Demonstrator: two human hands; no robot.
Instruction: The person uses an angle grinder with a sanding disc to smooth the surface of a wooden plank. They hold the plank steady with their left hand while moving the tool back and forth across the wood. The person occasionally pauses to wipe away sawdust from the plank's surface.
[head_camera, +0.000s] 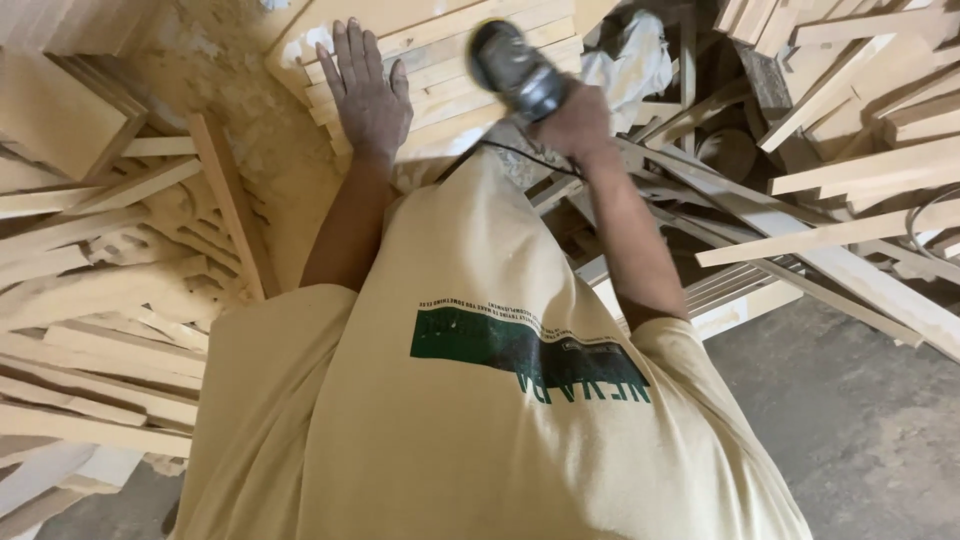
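My left hand (366, 92) lies flat, fingers spread, on a panel of pale wooden slats (440, 75) in front of me. My right hand (572, 122) grips a grey handheld power tool, likely an angle grinder (516, 70), whose head rests on or just above the same slats, right of the left hand. A thin black cord (520, 155) runs from the tool toward my body. My cream shirt fills the lower middle of the view and hides the panel's near edge.
Stacks of pale wooden boards and strips (95, 290) pile up on the left. Loose long battens (850, 230) cross at the right, over a grey floor (850, 420). A crumpled white sheet (630, 60) lies behind the tool. Sawdust covers the surface at upper left.
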